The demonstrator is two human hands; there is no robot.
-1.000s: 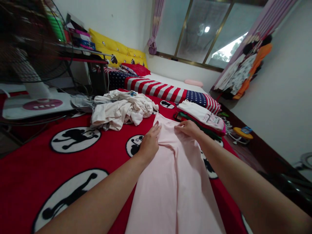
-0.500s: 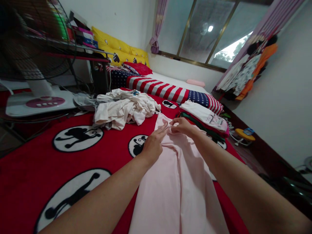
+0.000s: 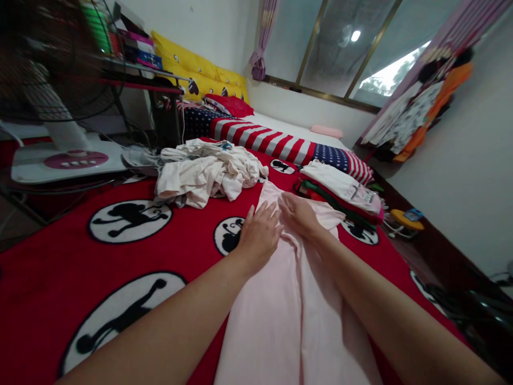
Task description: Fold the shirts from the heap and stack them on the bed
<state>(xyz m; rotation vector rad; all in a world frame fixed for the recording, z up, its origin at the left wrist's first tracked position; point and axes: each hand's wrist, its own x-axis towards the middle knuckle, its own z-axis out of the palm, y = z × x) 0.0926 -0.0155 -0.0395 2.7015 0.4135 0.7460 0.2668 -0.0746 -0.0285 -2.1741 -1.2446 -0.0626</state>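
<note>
the left hand (image 3: 258, 238) and right hand (image 3: 298, 215) lie flat, close together, on the top of a pale pink shirt (image 3: 276, 326) spread on a red blanket (image 3: 52, 272) printed with monkey circles. a crumpled pile of white clothes (image 3: 208, 174) sits beyond the left hand, and a folded stack of clothes (image 3: 340, 195) sits beyond the right, near a flag-print quilt (image 3: 264, 140).

Rumpled white laundry (image 3: 208, 174), standing fan (image 3: 68, 159) (blurred)
</note>
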